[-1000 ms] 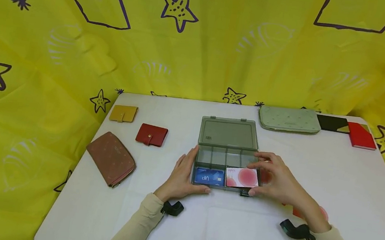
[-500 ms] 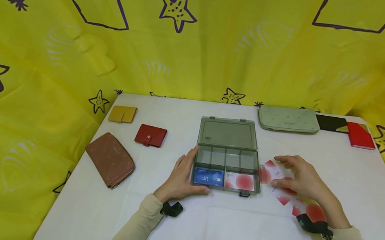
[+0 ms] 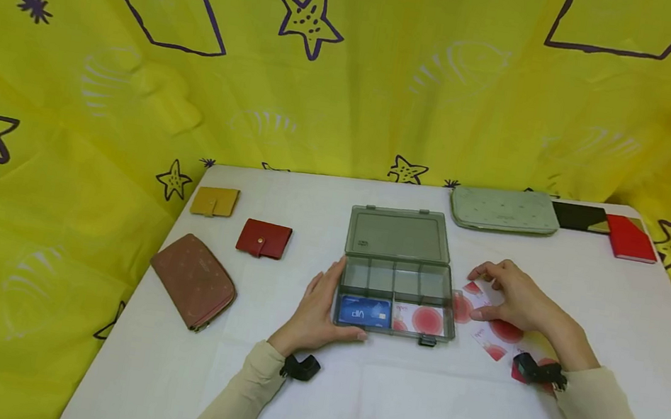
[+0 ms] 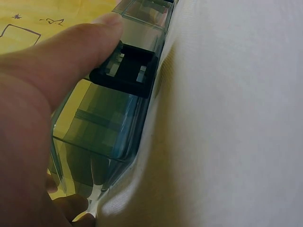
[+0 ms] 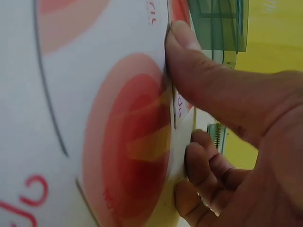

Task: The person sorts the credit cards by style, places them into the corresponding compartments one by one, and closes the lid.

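An open, see-through green compartment box [image 3: 382, 275] lies on the white table, its lid folded back. My left hand [image 3: 314, 314] braces its front left corner, thumb along the front and fingers along the left side. In the left wrist view the thumb reaches past a dark latch [image 4: 128, 78]. A blue VIP card [image 3: 362, 311] and a pink-and-white card [image 3: 428, 320] fill the two front compartments. Right of the box, my right hand [image 3: 518, 303] bends thumb and fingers over opposite edges of another pink-and-white card [image 3: 474, 296]. More such cards [image 3: 491, 346] lie beneath the hand.
A brown zip wallet [image 3: 193, 280], a red card holder [image 3: 263, 239] and a yellow card holder [image 3: 214, 201] lie at left. Back right are a green pouch [image 3: 505, 210], a black flat item [image 3: 578, 216] and a red booklet [image 3: 632, 239]. Yellow cloth hangs behind.
My right hand has let go of the pink-and-white card, now inside the front right compartment, and moved right onto the loose cards. The left hand has stayed at the box.
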`<state>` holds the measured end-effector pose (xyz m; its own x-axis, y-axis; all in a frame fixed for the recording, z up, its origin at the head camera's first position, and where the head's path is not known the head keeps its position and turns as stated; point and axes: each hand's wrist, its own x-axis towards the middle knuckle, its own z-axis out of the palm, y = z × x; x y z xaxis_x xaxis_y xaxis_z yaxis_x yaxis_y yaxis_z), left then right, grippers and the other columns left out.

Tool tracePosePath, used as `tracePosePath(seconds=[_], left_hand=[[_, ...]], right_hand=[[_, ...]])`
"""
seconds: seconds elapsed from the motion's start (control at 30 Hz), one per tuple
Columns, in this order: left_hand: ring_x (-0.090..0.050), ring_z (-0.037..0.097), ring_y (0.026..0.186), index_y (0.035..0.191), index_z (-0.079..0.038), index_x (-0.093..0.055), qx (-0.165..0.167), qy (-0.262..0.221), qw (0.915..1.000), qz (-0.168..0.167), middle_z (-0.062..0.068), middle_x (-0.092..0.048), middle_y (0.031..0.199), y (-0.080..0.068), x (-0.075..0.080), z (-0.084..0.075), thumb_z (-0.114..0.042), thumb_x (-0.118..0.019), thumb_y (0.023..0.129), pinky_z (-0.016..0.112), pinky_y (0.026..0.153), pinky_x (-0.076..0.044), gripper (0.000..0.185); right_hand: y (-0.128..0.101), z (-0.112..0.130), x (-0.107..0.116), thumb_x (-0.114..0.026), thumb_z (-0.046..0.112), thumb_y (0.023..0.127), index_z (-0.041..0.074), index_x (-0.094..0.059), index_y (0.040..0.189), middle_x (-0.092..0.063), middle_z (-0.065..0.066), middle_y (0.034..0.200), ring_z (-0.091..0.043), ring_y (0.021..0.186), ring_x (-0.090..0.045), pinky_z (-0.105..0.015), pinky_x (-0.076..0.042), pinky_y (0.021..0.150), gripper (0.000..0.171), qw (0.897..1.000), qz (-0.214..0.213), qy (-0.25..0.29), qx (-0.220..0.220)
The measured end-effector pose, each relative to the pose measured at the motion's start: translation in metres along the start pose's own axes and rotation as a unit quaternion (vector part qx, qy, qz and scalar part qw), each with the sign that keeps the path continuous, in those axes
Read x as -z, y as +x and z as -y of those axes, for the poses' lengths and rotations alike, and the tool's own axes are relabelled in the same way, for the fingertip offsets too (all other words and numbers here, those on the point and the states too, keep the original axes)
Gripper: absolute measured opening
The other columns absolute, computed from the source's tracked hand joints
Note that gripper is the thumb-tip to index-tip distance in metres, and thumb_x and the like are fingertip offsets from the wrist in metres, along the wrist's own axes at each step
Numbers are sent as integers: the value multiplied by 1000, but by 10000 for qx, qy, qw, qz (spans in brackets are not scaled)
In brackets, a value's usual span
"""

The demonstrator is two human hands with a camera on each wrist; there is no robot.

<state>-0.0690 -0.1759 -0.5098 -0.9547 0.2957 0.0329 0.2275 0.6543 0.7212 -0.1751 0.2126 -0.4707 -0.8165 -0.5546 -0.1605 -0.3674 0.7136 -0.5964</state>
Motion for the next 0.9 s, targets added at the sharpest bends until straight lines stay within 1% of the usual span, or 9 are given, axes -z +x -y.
tracePosePath(seconds=[0.1, 0.17, 0.27, 0.37, 0.47, 0.57, 0.7, 0.8, 0.9], left_hand=[[-16, 33, 165, 171, -8, -6, -51, -1, 10000, -23, 16, -21, 177, 0, 0, -1, -44, -94, 75, 55, 134, -10, 136], [-15, 32, 166, 171, -8, -5, -29, 29, 10000, 5, 15, -20, 177, 0, 0, 0, -44, -94, 76, 54, 135, -8, 136], [-15, 32, 166, 171, -7, -5, -38, 51, 10000, 24, 15, -20, 177, 0, -2, 0, -45, -94, 76, 54, 135, -8, 136], [-15, 31, 166, 171, -8, -4, -21, 29, 10000, 60, 15, -19, 177, 1, -4, -1, -45, -94, 76, 53, 135, -7, 136], [-16, 32, 165, 172, -9, -5, -35, -17, 10000, 35, 15, -20, 177, 1, -5, -2, -45, -94, 76, 54, 135, -8, 136], [-17, 33, 165, 171, -7, -6, -56, -17, 10000, 3, 16, -21, 177, 0, -4, -3, -44, -95, 75, 55, 135, -9, 135], [-17, 34, 165, 171, -6, -7, -68, 5, 10000, -17, 16, -21, 177, 0, -3, -3, -44, -94, 76, 56, 134, -10, 135], [-17, 33, 165, 171, -6, -7, -30, 10, 10000, -13, 16, -21, 177, 0, -2, -2, -44, -94, 76, 55, 135, -9, 135], [-16, 31, 166, 171, -7, -6, 32, 2, 10000, 4, 14, -20, 177, 0, -1, -2, -44, -94, 76, 53, 135, -8, 135]], right_hand=[[3, -1, 3, -94, 28, 81, 15, -64, 129, -59, -18, 120, -33, 108, -57, -54, -55, 93, 58, 9998, 171, -71, -46], [5, -2, 6, -95, 31, 80, 14, -65, 126, -60, -17, 118, -35, 108, -58, -57, -55, 93, 57, 9996, 243, -96, -60], [5, -4, 10, -97, 37, 75, 13, -65, 115, -61, -13, 111, -32, 105, -58, -54, -55, 92, 56, 9994, 281, -135, -152], [1, -7, 11, -99, 38, 72, 9, -63, 109, -61, -8, 104, -27, 99, -56, -42, -53, 87, 59, 9993, 261, -55, -248], [-7, -10, 14, -98, 34, 74, 7, -59, 108, -60, -4, 96, -22, 92, -55, -31, -51, 81, 58, 9993, 178, 109, -324], [-16, -16, 18, -94, 29, 80, 8, -57, 109, -61, -2, 90, -18, 85, -54, -26, -48, 72, 52, 9993, 10, 197, -330], [-29, -26, 22, -85, 17, 91, 7, -56, 116, -66, -4, 91, -15, 77, -58, -24, -48, 70, 40, 9979, -470, 346, -271], [-37, -29, 21, -76, 10, 98, 6, -56, 124, -68, -8, 94, -15, 70, -66, -23, -51, 67, 33, 9914, -913, 888, -291], [-41, -29, 19, -72, 9, 102, 7, -55, 132, -68, -7, 96, -19, 67, -71, -23, -56, 63, 35, 9772, -1306, 1636, -367]])
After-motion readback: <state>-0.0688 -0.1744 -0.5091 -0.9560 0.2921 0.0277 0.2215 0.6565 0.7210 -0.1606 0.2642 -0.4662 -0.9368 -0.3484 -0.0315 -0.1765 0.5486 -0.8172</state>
